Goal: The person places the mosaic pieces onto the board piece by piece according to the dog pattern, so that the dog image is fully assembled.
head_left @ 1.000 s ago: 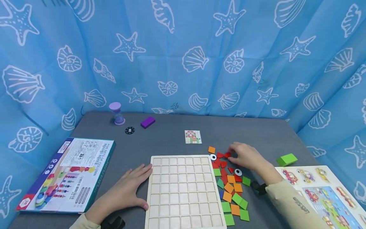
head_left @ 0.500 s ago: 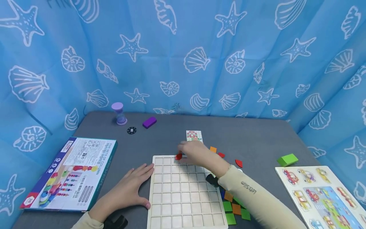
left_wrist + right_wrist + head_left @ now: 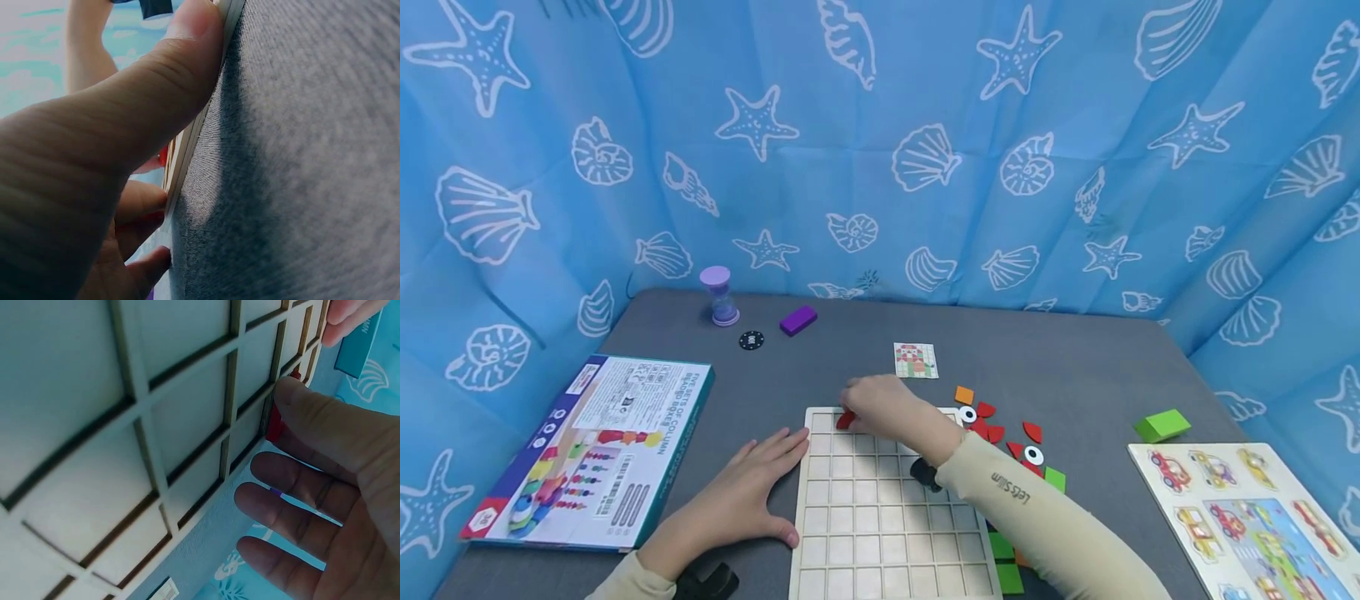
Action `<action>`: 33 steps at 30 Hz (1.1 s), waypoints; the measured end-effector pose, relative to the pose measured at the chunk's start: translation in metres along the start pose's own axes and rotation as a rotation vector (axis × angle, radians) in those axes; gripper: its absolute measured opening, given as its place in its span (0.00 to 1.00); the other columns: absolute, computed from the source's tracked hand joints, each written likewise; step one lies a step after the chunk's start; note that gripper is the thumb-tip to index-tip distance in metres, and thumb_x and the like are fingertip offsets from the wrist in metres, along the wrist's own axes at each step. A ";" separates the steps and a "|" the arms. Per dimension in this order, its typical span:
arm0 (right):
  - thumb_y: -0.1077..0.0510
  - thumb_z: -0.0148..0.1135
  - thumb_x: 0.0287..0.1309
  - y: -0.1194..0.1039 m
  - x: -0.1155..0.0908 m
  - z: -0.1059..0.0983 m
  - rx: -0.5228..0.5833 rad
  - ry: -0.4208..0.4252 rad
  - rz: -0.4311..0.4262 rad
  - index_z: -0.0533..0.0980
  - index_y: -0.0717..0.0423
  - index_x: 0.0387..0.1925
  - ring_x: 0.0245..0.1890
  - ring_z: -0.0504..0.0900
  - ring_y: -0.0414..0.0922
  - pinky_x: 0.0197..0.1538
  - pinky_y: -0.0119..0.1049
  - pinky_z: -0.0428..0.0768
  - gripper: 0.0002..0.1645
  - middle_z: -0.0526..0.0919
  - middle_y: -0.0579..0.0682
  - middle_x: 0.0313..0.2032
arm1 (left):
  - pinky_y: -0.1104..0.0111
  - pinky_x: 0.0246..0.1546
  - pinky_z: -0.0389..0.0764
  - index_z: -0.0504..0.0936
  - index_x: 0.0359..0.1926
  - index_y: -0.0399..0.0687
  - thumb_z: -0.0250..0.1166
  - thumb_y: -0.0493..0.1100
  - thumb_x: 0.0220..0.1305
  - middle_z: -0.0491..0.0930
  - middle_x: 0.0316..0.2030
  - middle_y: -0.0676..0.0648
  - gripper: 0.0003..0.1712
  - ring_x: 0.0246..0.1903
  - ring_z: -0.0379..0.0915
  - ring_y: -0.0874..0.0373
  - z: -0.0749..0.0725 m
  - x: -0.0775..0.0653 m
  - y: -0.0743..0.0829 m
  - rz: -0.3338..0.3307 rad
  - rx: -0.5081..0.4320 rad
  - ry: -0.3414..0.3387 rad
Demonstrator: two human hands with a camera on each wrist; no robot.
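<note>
While right hand (image 3: 889,408) pinches red piece (image 3: 845,421), unclenched left hand (image 3: 743,490) touches board (image 3: 867,549); sleeve (image 3: 1037,505) partly hides tiles (image 3: 1010,578).

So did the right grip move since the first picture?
Yes, the right grip has gone left, judged by the grid board. It was past the board's right edge; now it is over the far edge, pinching a red piece.

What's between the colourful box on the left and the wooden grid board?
In the head view, the person's left hand lies between box and grid board, its fingertips and thumb at the board's left edge; grey tabletop shows around it.
</note>
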State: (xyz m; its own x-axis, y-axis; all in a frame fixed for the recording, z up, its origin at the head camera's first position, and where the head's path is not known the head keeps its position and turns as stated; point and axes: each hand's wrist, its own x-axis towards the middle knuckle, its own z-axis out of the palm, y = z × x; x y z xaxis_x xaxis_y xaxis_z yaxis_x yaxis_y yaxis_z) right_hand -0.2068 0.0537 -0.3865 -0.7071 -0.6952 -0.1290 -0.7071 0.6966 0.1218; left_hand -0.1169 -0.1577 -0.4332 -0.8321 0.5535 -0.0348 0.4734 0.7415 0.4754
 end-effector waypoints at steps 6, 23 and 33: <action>0.47 0.66 0.46 -0.005 0.000 -0.003 -0.005 -0.009 -0.004 0.78 0.46 0.29 0.22 0.69 0.34 0.23 0.27 0.70 0.10 0.75 0.40 0.26 | 0.41 0.58 0.48 0.55 0.66 0.47 0.61 0.76 0.23 0.49 0.68 0.52 0.68 0.66 0.42 0.49 0.000 0.001 0.000 -0.006 0.000 -0.007; 0.51 0.65 0.47 0.042 -0.060 -0.007 0.306 0.126 0.137 0.77 0.49 0.42 0.35 0.78 0.40 0.33 0.34 0.76 0.18 0.79 0.45 0.39 | 0.42 0.58 0.48 0.54 0.67 0.49 0.60 0.78 0.23 0.49 0.67 0.52 0.68 0.66 0.42 0.49 0.004 -0.001 -0.001 0.007 0.006 0.016; 0.57 0.65 0.48 0.112 -0.098 0.030 0.357 0.126 0.452 0.79 0.52 0.36 0.34 0.76 0.44 0.37 0.41 0.77 0.10 0.78 0.47 0.33 | 0.41 0.58 0.48 0.55 0.66 0.48 0.60 0.77 0.23 0.49 0.67 0.53 0.68 0.66 0.42 0.50 0.002 -0.001 -0.001 -0.009 0.002 0.004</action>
State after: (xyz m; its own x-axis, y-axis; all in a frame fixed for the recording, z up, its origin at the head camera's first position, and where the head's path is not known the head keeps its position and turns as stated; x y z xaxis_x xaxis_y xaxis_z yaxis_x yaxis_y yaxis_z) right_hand -0.2162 0.2054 -0.3896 -0.9486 -0.3158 -0.0208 -0.3052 0.9301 -0.2045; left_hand -0.1154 -0.1580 -0.4353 -0.8375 0.5453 -0.0356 0.4664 0.7472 0.4735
